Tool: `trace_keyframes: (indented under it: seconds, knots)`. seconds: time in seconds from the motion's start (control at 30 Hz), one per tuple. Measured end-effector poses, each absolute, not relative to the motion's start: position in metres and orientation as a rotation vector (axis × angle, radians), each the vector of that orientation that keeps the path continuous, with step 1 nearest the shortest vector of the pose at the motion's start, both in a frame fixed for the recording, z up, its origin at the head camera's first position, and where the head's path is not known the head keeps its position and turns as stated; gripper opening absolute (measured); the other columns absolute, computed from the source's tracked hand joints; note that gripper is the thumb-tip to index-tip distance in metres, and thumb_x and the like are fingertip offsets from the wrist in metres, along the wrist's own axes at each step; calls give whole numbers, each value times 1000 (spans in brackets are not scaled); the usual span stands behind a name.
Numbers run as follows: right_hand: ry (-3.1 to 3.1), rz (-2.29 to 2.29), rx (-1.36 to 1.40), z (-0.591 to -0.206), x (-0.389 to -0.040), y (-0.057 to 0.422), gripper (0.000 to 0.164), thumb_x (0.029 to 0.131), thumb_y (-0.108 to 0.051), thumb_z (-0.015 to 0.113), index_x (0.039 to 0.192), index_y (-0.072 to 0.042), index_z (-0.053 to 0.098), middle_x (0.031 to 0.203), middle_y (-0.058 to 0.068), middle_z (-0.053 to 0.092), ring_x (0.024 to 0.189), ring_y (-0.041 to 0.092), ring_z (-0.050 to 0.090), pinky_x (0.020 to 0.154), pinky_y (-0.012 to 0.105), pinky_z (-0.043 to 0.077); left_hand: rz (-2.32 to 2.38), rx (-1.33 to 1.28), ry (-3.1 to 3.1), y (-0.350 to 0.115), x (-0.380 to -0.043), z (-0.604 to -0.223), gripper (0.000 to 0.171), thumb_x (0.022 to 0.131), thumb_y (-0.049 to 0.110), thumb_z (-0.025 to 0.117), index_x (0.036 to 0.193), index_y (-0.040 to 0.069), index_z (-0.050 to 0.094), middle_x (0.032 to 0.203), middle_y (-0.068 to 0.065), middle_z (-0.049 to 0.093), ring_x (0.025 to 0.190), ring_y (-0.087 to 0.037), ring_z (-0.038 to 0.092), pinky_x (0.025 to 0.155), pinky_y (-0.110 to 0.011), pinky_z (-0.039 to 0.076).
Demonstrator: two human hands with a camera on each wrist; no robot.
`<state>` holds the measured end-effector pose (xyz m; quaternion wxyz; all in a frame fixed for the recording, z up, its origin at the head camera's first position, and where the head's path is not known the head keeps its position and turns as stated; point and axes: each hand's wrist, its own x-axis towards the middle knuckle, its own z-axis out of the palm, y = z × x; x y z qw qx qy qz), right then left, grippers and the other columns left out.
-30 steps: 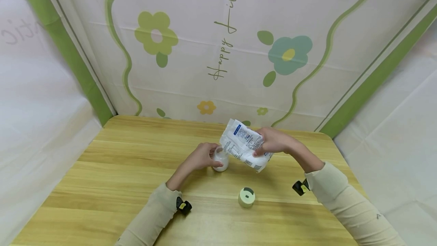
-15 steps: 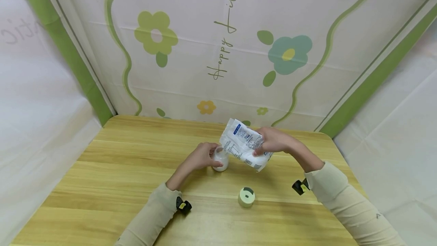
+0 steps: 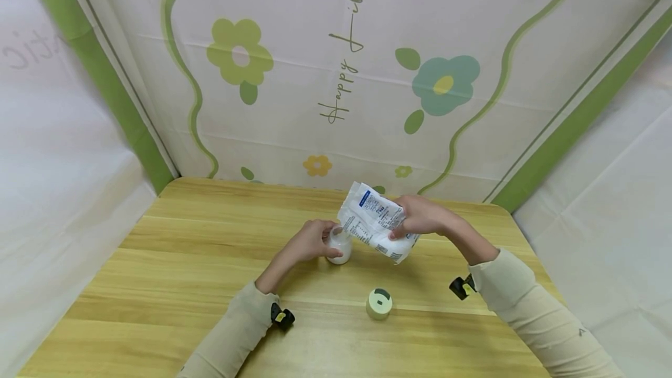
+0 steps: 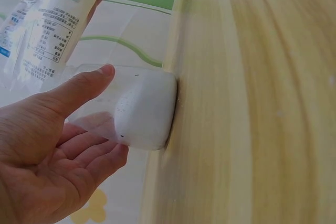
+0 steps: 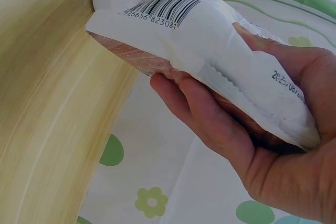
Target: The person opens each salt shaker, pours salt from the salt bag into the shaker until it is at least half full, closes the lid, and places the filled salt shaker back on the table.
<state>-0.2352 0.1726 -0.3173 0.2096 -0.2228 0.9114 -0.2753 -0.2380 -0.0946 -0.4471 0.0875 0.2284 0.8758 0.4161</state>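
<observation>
A clear jar (image 3: 340,246) stands on the table, partly filled with white contents that show through its wall in the left wrist view. My left hand (image 3: 311,240) grips it from the left, thumb on one side and fingers round the other. To the right, my right hand (image 3: 423,217) holds a white printed plastic packet (image 3: 374,221) tilted, its upper left end right at the jar's mouth. In the right wrist view, the packet's barcode side (image 5: 165,11) faces the camera, with thumb above and fingers beneath. The packet's end hides part of the jar's opening.
A pale green round lid (image 3: 379,303) lies on the wooden table (image 3: 210,284), in front of the jar and slightly right. Behind the table hangs a white curtain (image 3: 294,127) with printed flowers. Each sleeve carries a small black wrist camera (image 3: 283,318).
</observation>
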Motion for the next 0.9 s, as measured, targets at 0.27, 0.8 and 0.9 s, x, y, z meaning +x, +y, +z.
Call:
trace_keyframes:
  seconds: [0.27, 0.8, 0.9]
  knots:
    - [2545, -746, -638, -319, -237, 173, 43, 74, -6, 79, 114, 1, 65, 94, 8, 73, 77, 18, 70, 67, 32, 58, 1252, 685, 2599, -95, -239, -449, 48, 74, 17, 89, 115, 2, 69, 119, -13, 72, 109, -23, 68, 91, -39, 56]
    - [2561, -720, -652, -317, -237, 169, 40, 73, -6, 79, 109, 2, 66, 92, 8, 73, 75, 17, 70, 67, 31, 58, 1273, 693, 2587, -96, -240, -450, 48, 74, 16, 89, 115, 1, 68, 118, -13, 72, 107, -24, 68, 91, -38, 56]
    - [2561, -717, -652, -317, -237, 169, 41, 73, -6, 79, 110, 2, 66, 92, 8, 73, 75, 17, 70, 67, 31, 58, 1273, 698, 2584, -96, -240, -451, 46, 74, 16, 89, 112, 2, 69, 116, -12, 73, 102, -20, 68, 86, -36, 56]
